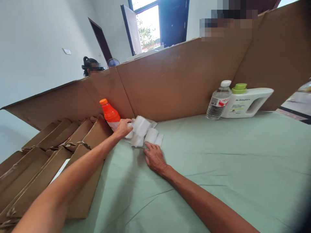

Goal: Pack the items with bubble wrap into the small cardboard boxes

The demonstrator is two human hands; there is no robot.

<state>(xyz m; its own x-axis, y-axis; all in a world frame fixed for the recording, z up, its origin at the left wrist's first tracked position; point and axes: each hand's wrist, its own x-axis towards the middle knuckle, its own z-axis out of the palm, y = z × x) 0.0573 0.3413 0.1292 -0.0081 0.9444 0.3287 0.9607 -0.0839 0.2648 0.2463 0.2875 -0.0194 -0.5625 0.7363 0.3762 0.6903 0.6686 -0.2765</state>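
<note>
**Two hands on a heap of white cloth by the orange bottle**

Closest in, two bare forearms stretch out over a table under a pale green sheet (218, 168). On the near left, a row of cardboard flaps (48, 161) stands up along the table's edge, one behind another.

The right hand (155, 158) lies flat on the sheet, palm down, fingers loosely spread and gripping nothing; the fingertips touch the near edge of the white cloth (143, 131). The cloth is a crumpled, partly rolled heap resting on the sheet, just beside the far corner of the flaps.

A little further, the left hand (123, 127) is closed around the left side of the cloth, fingers curled over it. It also sits against the lower, white part of the orange bottle (110, 114); whether it grips the bottle too, I cannot tell. The bottle leans to the left, its orange cap up against the cardboard wall (175, 81).

That wall runs the whole far side of the table. Well off to the right, at its foot, a clear water bottle (218, 101) stands upright, touching or just beside a white jug (245, 103) with a green cap.

Above the wall show the tops of two people's heads, a window and an open door.
</note>
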